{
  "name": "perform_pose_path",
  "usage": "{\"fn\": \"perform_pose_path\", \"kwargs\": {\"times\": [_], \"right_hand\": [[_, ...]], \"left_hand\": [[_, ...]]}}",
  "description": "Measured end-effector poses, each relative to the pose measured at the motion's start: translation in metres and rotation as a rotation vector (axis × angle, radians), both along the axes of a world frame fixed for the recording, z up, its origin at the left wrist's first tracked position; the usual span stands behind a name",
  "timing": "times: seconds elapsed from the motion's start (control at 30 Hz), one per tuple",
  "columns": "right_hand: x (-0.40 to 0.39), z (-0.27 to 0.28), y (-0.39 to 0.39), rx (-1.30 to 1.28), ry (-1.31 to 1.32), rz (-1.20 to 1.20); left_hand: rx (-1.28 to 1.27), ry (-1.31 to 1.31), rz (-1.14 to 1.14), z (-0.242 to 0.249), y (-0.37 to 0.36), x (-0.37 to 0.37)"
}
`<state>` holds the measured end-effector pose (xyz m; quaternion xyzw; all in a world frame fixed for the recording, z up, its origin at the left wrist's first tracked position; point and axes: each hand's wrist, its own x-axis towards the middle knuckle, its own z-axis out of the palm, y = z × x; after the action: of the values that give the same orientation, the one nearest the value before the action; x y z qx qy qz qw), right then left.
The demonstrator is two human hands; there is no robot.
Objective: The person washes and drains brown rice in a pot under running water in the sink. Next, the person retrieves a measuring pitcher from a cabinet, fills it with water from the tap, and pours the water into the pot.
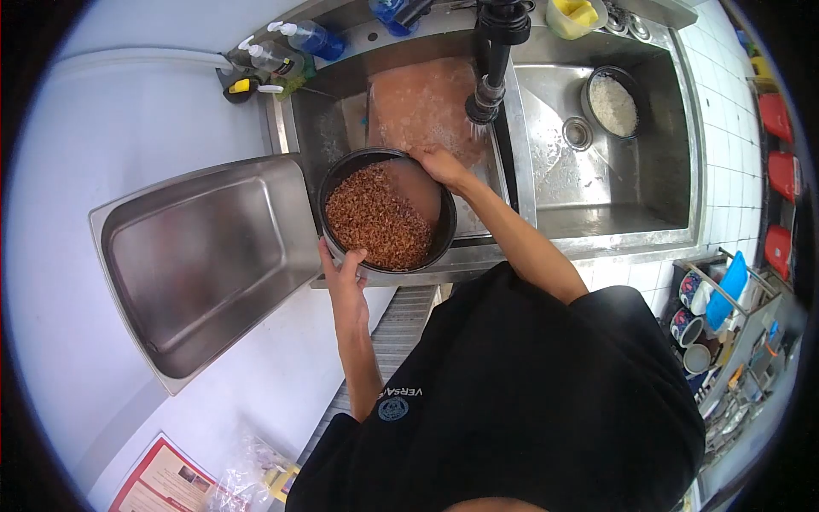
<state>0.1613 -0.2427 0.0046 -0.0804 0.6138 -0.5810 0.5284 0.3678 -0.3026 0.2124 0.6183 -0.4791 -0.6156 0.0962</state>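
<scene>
Both hands grip a round pot [448, 230] by its rim, with a dark inside and a silvery outer wall. Reddish-brown rice [371, 218] fills most of it, and cloudy brownish water [415, 189] collects on the far right side; the pot looks tilted that way. My left hand [344, 271] is closed on the near left edge, thumb on top. At the far right edge, my right hand [439, 164] is closed round the rim, its fingers partly hidden. Beyond the pot, the left sink basin [328, 119] contains reddish-brown water [422, 102].
A black faucet [486, 98] hangs over the left basin, water coming from its head. The right basin [589, 192] contains a pot of white rice [612, 107]. A deep steel pan [205, 256] lies to the left. Pump bottles [277, 58] stand behind the sink.
</scene>
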Motion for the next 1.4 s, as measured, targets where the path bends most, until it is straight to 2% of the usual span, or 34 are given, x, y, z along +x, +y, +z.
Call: {"fn": "perform_pose_path", "kwargs": {"times": [0.17, 0.23, 0.37, 0.57, 0.63, 0.77, 1.07, 1.27, 1.33, 1.4], "right_hand": [[0.001, 0.004, 0.002, -0.035, 0.099, -0.029], [0.001, -0.006, 0.0, 0.057, 0.043, 0.021], [0.004, -0.029, -0.003, 0.009, -0.028, 0.003], [0.0, 0.0, 0.003, 0.01, 0.005, -0.039], [-0.005, 0.024, 0.01, 0.016, -0.006, 0.008], [0.0, -0.012, 0.003, 0.017, -0.048, -0.002], [0.001, -0.013, 0.003, 0.009, -0.023, -0.045], [0.0, 0.007, 0.012, 0.018, -0.039, -0.03], [-0.005, 0.016, 0.014, 0.023, -0.124, 0.01], [0.0, -0.003, 0.009, 0.012, -0.091, -0.016]], "left_hand": [[0.0, -0.008, -0.008, 0.001, 0.0, -0.001], [-0.003, -0.008, -0.015, 0.0, -0.001, -0.001], [-0.005, -0.021, -0.024, 0.0, 0.0, -0.002], [-0.02, -0.037, -0.046, 0.001, 0.0, -0.004], [-0.018, -0.035, -0.05, 0.002, 0.0, -0.005], [-0.019, -0.024, -0.048, 0.005, 0.002, -0.007], [-0.032, -0.017, -0.058, 0.007, 0.004, -0.012], [-0.04, -0.052, -0.064, 0.012, 0.007, -0.018], [-0.044, -0.065, -0.064, 0.012, 0.008, -0.018], [-0.043, -0.058, -0.081, 0.012, 0.008, -0.019]]}}
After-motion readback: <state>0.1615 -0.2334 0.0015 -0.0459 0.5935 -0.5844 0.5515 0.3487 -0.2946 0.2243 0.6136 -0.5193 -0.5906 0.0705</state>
